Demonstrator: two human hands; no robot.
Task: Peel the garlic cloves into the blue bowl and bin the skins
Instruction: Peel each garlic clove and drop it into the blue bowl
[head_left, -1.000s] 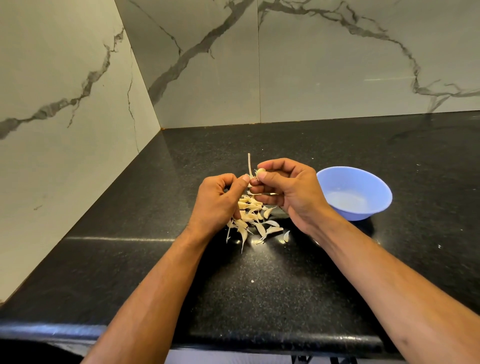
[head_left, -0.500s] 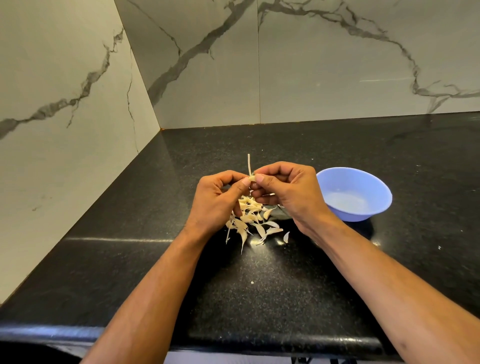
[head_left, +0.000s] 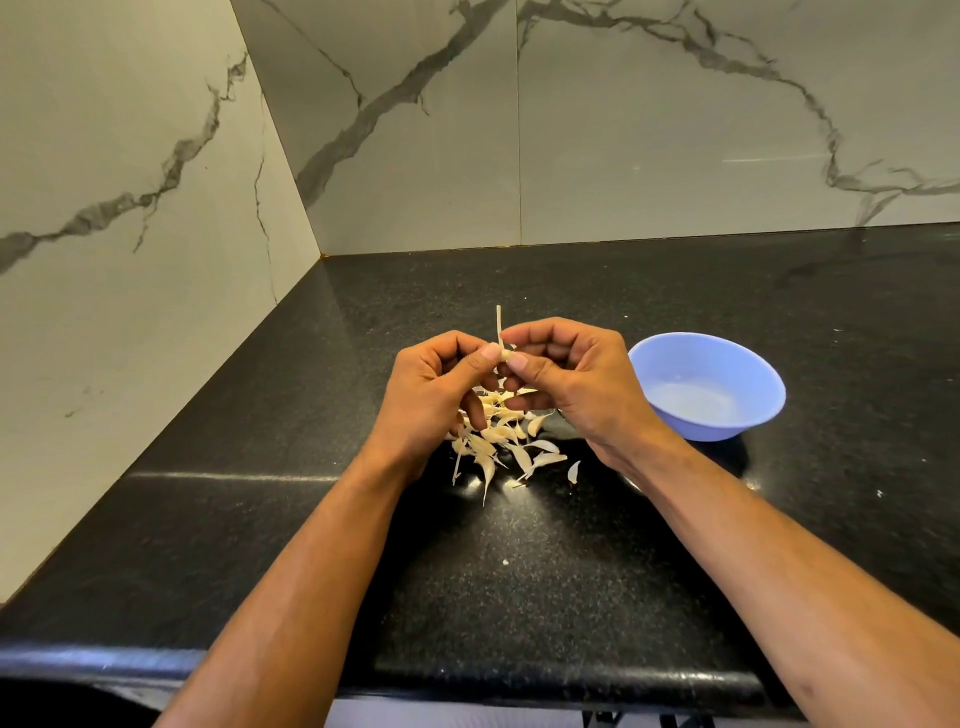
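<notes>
Left hand (head_left: 434, 395) and right hand (head_left: 574, 384) meeting thumb to thumb, fingers curled, pinching one garlic clove (head_left: 506, 356) with a thin stalk sticking straight up. Beneath them, heaped garlic pieces (head_left: 501, 439) on the black worktop (head_left: 519, 571). Just right, blue bowl (head_left: 707, 387), apparently holding nothing.

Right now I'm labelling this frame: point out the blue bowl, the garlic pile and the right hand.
blue bowl (head_left: 759, 375): head view, right inner wall.
garlic pile (head_left: 498, 436): head view, middle of the heap.
right hand (head_left: 582, 387): head view, back of the hand.
</notes>
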